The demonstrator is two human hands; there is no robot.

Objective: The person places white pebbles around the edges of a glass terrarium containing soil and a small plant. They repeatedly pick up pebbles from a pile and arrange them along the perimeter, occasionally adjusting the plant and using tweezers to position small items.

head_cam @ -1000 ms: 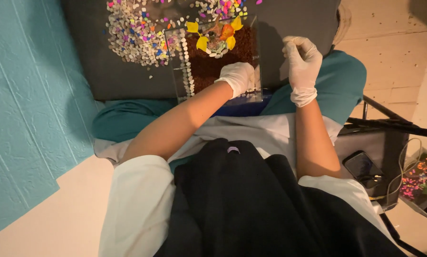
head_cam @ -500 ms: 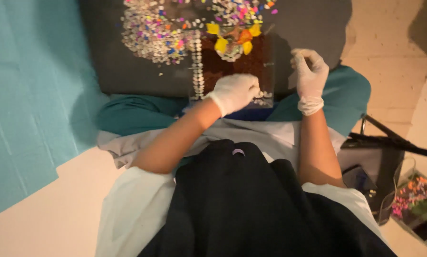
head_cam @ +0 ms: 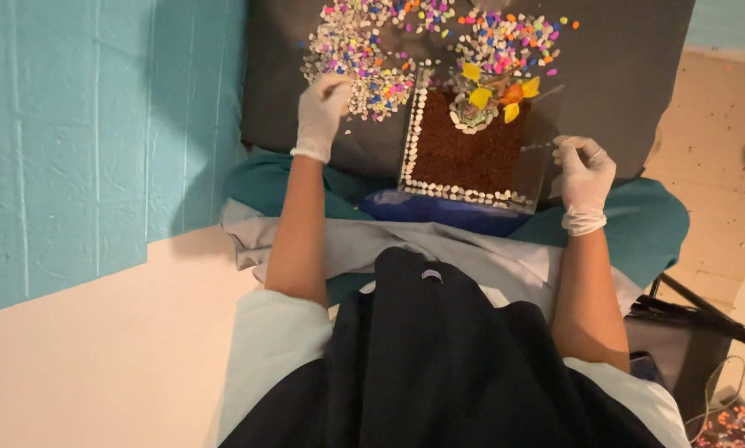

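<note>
Since half a second ago, the left hand (head_cam: 323,106) is being moved off the glass terrarium (head_cam: 472,149) into the coloured pebbles (head_cam: 364,58) left of it, fingers closing on some, while the right hand (head_cam: 584,178) is being kept curled at its right wall; small pinches are judged best.

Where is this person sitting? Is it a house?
Probably a room at home, on the floor. A teal painted wall and tiled floor show, and a dark mat holds spread coloured pebbles beside a glass tank of soil, like a hobby craft.
</note>
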